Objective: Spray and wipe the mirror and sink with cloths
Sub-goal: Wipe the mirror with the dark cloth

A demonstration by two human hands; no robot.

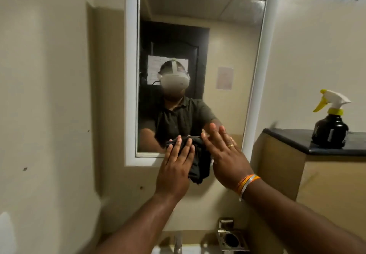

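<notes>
The left hand (pixel 174 172) presses a black cloth (pixel 200 162) flat on the mirror (pixel 227 56), at its 6 o'clock edge, fingers (pixel 179 145) straight and close together. The right hand (pixel 227 158) is flat too, fingers straight, at the cloth's 3 o'clock side. A spray bottle (pixel 330 123) stands on the ledge (pixel 297 137) at 3 o'clock.

My left hand (pixel 174 171) presses a dark cloth (pixel 198 162) flat against the bottom edge of the mirror (pixel 227 56). My right hand (pixel 225 158), fingers (pixel 213 135) straight, is beside it. A spray bottle (pixel 330 127) stands on the black ledge (pixel 287 137) at the right.
</notes>
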